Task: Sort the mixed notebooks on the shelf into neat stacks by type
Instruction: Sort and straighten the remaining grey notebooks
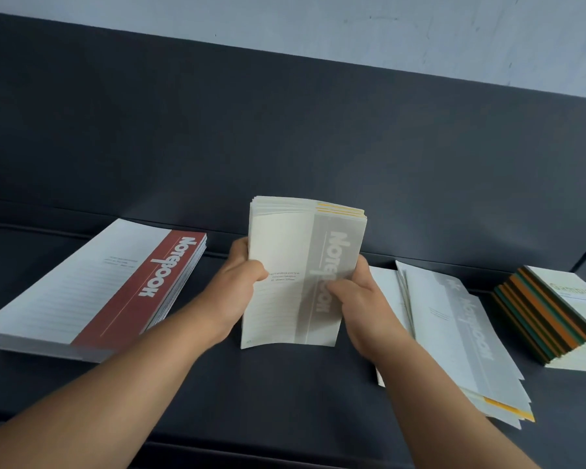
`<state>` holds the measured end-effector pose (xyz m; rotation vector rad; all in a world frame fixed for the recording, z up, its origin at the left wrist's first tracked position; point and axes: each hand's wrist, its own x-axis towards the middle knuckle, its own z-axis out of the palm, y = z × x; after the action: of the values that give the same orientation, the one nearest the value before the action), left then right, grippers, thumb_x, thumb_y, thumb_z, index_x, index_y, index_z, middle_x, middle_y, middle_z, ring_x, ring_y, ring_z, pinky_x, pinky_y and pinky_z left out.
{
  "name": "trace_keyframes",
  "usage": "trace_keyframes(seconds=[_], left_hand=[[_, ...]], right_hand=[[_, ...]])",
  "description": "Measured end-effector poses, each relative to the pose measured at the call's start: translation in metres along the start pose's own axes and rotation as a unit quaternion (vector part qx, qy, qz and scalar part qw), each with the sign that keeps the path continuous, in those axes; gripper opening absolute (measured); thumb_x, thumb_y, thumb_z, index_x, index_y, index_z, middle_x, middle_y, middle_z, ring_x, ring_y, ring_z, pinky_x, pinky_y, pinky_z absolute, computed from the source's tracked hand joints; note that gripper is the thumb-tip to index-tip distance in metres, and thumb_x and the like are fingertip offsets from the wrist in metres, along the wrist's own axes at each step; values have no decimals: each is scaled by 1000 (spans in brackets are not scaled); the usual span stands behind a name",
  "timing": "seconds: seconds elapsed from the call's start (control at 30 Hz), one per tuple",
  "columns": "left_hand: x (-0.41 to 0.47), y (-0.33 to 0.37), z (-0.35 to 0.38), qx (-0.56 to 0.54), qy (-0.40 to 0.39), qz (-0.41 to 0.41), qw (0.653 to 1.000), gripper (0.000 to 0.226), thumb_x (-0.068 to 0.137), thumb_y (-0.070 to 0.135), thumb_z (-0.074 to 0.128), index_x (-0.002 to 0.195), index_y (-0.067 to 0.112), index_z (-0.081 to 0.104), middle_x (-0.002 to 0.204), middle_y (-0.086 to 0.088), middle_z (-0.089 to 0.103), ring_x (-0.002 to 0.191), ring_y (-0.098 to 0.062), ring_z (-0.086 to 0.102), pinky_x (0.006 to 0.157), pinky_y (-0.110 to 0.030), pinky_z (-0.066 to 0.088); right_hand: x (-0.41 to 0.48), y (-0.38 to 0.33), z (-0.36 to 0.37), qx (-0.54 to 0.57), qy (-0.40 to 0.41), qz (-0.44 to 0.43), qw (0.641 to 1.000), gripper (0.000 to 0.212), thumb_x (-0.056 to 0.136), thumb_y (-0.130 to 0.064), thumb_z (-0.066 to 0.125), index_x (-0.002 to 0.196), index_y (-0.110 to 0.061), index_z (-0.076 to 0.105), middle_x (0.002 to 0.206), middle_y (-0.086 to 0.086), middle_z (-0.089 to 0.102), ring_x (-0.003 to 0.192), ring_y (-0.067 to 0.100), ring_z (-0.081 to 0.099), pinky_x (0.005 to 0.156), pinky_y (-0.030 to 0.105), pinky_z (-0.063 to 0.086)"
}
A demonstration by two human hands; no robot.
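Observation:
A bundle of several thin notebooks (285, 245) with a grey "Notebook" band on the front cover stands upright on its lower edge in the middle of the dark shelf (268, 394); some yellow spines show at its top. My left hand (244, 282) grips its left edge, thumb on the cover. My right hand (356, 292) grips its right edge, fingers curled over the grey band. A flat stack of red-banded notebooks (115, 286) lies to the left. A loose pile of grey-banded and yellow-banded notebooks (454, 336) lies to the right.
At the far right sits a neat stack of smaller notebooks (552, 319) with orange, green and black spines. A dark back panel (285, 130) rises behind the shelf, with a pale wall above it. The shelf's front edge runs along the bottom.

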<state>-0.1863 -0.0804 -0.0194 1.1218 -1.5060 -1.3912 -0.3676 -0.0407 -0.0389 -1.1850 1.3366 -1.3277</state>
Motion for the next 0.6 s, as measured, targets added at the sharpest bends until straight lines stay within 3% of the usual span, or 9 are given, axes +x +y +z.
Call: trace_keyframes(seconds=[0.13, 0.23, 0.3, 0.43, 0.53, 0.6], left_hand=[[1, 2, -7, 49, -29, 9, 998, 48, 75, 29, 45, 123, 29, 40, 114, 17, 56, 105, 5, 49, 77, -18, 38], [4, -1, -13, 102, -37, 31, 994, 35, 96, 20, 47, 127, 35, 36, 116, 27, 50, 107, 12, 47, 86, -18, 40], [7, 0, -15, 132, -23, 44, 990, 30, 98, 20, 46, 123, 36, 41, 115, 28, 53, 106, 10, 50, 87, -20, 43], [16, 7, -18, 142, 16, 32, 989, 22, 97, 24, 49, 119, 26, 52, 111, 17, 63, 99, 0, 59, 75, -19, 46], [26, 4, -17, 137, 48, 9, 989, 27, 95, 27, 52, 120, 18, 57, 109, 7, 67, 98, -10, 64, 77, -29, 53], [31, -5, -14, 154, 71, -10, 985, 25, 95, 30, 52, 116, 18, 58, 106, 5, 67, 93, -12, 64, 71, -27, 52]], right_hand=[[2, 4, -4, -41, -7, -8, 999, 47, 82, -5, 48, 125, -24, 50, 117, -2, 68, 110, 15, 64, 92, 34, 53], [6, 6, -6, -61, 15, -16, 998, 40, 87, -3, 50, 122, -22, 55, 115, -1, 69, 108, 20, 65, 93, 40, 55], [10, 6, -8, -67, 36, -11, 997, 33, 92, -1, 51, 117, -22, 57, 111, -4, 71, 105, 18, 67, 90, 38, 55], [19, 2, -6, -20, 56, 18, 998, 25, 95, -5, 58, 115, -20, 57, 104, -5, 74, 95, 13, 71, 78, 30, 57], [29, 8, 2, -31, 80, 39, 996, 24, 94, -9, 61, 116, -17, 61, 103, -5, 75, 92, 14, 73, 77, 33, 59], [36, 18, 7, -59, 104, 62, 991, 24, 93, -14, 63, 116, -17, 62, 104, -5, 74, 92, 15, 72, 79, 36, 60]])
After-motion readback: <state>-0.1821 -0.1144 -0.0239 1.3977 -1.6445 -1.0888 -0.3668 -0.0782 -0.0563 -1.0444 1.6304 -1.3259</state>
